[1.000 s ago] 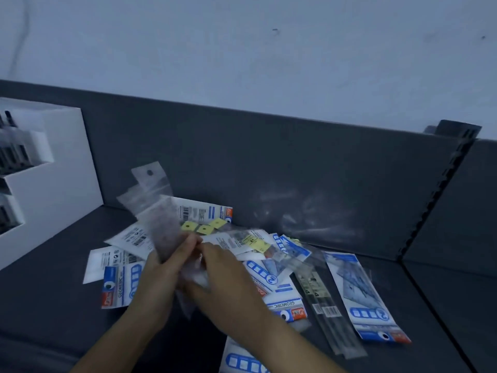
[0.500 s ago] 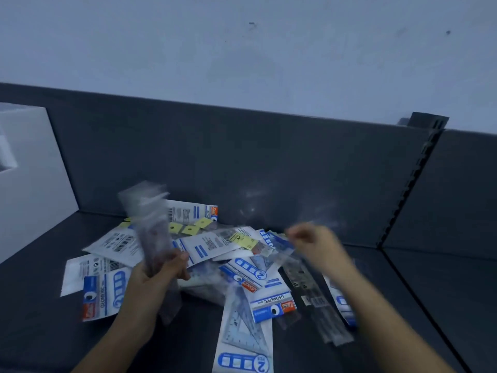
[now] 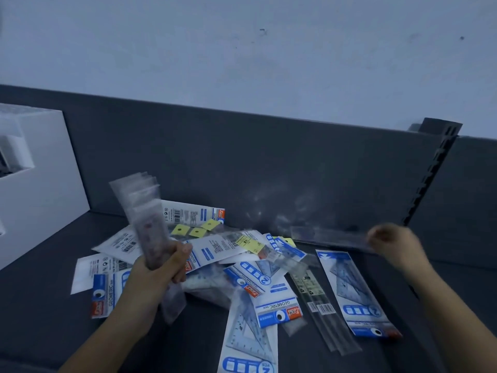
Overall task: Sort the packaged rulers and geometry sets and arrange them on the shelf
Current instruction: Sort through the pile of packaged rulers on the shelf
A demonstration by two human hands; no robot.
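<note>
- The left hand (image 3: 158,265) is gripping a bundle of rulers (image 3: 146,211) in clear sleeves. Its fingers and thumb are wrapping round the lower part, and the bundle is standing nearly upright above the pile (image 3: 242,265) of mixed packs.
- The right hand (image 3: 395,244) is holding a single ruler (image 3: 330,236) by one end, out to the right above the shelf (image 3: 48,332). Its fingers are curling into a pinch (hand and sleeve are both blurred, so the exact hold is hard to read).
- As I judge it, the step in hand is collecting rulers into one hand while the geometry sets are waiting on the shelf. The single ruler is probably heading for the bundle.
- A clean join is asking for long edges lined up and hanging tabs facing one way. The left thumb should be loosening only enough to let the sleeve slide in.
- The sleeves are fanning apart at the top of the bundle, so a slack grip is risking a spill back onto the pile.
- Two more rulers (image 3: 320,305) are lying flat just beside a geometry set pack (image 3: 352,292) at the right of the pile. They are looking like the easiest next pick, since little is covering them.
- A white box (image 3: 40,197) is standing at the left end of the shelf, well apart from the right hand.
</note>
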